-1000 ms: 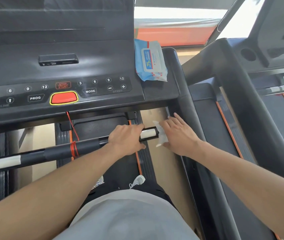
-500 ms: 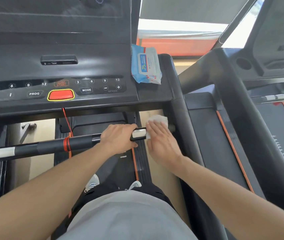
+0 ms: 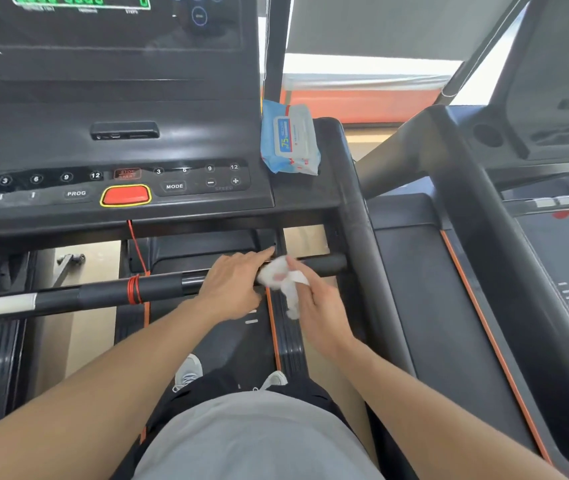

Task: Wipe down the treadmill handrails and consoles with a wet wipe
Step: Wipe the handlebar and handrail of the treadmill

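Head view, crumpled white wet wipe (image 3: pixel 285 280), bunched on black handrail (image 3: pixel 158 287)

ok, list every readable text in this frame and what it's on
"3 6 9 12": left key row of the black treadmill console.
"3 6 9 12": right key row.
"PROG": console key.
"MODE": console key.
"SPEED": faint, under the minus and plus keys.
"STOP START": small orange key, blurred.
"75": blue wet wipe packet; other print unreadable.
Green display digits: cut off, unreadable.

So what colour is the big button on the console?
Red button with a yellow rim, clearest in the head view.
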Demonstrator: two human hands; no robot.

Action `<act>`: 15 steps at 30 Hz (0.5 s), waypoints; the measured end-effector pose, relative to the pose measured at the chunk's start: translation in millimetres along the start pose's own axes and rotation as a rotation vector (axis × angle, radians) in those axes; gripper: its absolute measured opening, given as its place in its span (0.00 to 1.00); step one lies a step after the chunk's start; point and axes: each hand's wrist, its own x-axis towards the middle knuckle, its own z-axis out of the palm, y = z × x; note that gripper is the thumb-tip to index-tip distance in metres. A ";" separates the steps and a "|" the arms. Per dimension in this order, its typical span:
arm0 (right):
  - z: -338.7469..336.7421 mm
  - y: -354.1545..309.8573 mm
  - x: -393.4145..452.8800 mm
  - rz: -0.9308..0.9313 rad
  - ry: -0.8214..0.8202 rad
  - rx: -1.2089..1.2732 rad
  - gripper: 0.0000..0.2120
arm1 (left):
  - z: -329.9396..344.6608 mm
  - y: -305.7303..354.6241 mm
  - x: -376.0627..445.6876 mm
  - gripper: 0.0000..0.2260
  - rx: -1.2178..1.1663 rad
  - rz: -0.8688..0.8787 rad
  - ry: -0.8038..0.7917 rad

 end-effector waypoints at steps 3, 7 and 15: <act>-4.1 -11.7 -15.1 0.062 0.053 0.290 0.15 | -9.9 9.1 -15.6 0.43 -0.386 0.032 -0.073; -21.6 -8.4 -13.6 0.121 0.192 0.335 0.04 | -10.8 31.4 -42.9 0.26 -0.776 -0.033 -0.009; -38.6 -12.2 -2.0 0.314 0.161 0.466 0.26 | -5.5 60.7 -44.9 0.08 -1.077 -0.259 0.069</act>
